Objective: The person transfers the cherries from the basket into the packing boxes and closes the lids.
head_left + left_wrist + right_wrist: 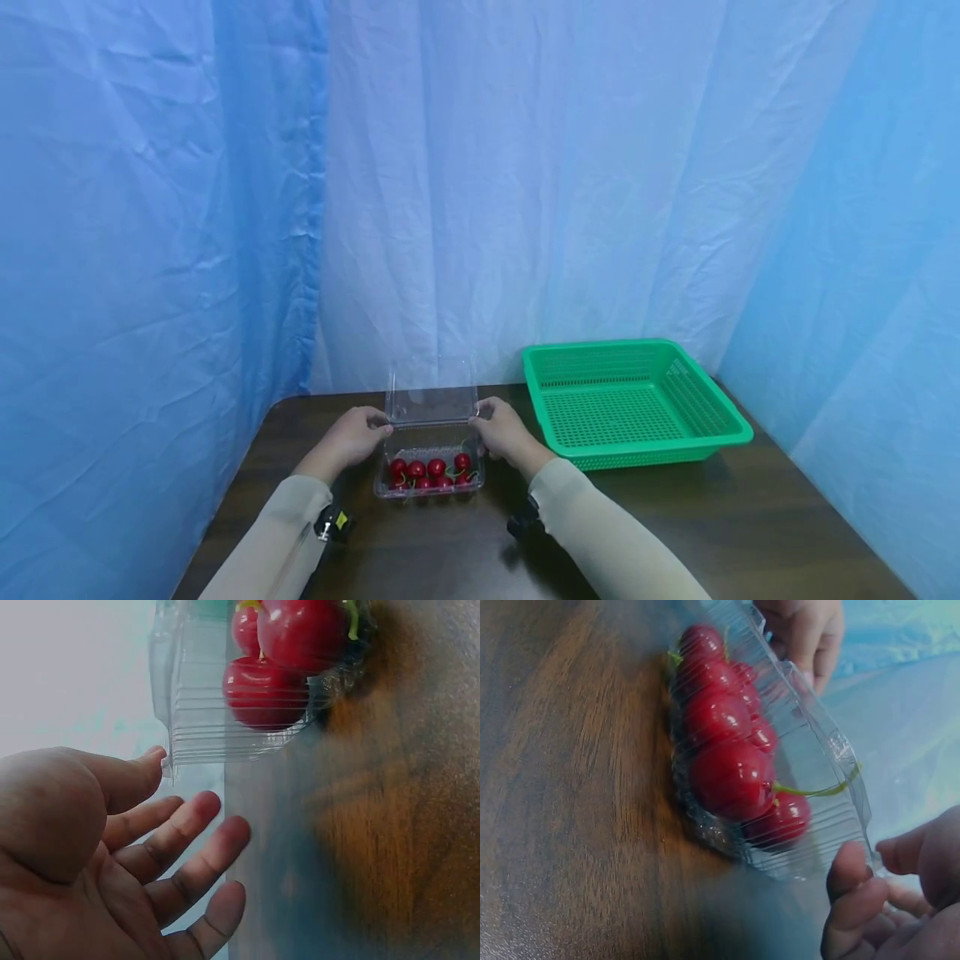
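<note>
A clear plastic clamshell box [429,493] sits on the table with its lid [431,406] raised at the back. Inside its tray lie several red cherries [437,467] with green stems. At the rear left corner, my left hand [354,435] touches the rim with the thumb, while its other fingers [196,862] are spread apart from the plastic. My right hand [508,432] pinches the rim at the opposite corner between thumb and fingers, seen closer in the right wrist view. The box's ribbed side wall [217,739] shows in the left wrist view.
A green plastic basket [622,452] with perforated sides stands right of the box, close to the right forearm. Blue-white curtains [487,183] hang behind and along both sides of the dark wooden table [420,550].
</note>
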Demonstrator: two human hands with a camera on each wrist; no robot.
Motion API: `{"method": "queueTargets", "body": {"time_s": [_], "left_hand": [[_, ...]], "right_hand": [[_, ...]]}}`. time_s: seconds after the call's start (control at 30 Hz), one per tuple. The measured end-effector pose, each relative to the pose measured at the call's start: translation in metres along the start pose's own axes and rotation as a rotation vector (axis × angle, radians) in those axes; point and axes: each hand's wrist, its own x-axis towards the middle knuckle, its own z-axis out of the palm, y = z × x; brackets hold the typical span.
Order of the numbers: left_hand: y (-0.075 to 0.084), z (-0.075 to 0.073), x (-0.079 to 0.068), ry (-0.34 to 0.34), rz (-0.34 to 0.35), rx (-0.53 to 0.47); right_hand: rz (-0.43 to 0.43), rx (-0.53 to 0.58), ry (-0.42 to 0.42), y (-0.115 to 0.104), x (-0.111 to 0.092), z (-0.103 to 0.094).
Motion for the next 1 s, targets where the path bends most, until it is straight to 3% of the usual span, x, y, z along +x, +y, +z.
{"method": "queueTargets", "body": {"time_s": [0.27,0.5,0.73,1.0], "left_hand": [[0.001,-0.001,0.003,0.029,-0.033,-0.096],[-0.003,-0.003,0.002,-0.028,-0.031,-0.287],[-0.003,-0.007,0.000,-0.061,-0.050,-0.412],[-0.006,-0.013,-0.002,-0.096,-0.057,-0.455]], "right_hand": [[-0.080,0.031,0.039,0.001,0.005,0.001],[-0.110,0.040,0.077,0.003,0.007,0.001],[-0.072,0.022,0.143,0.001,0.007,0.001],[-0.022,0.182,0.153,-0.006,-0.004,0.000]]}}
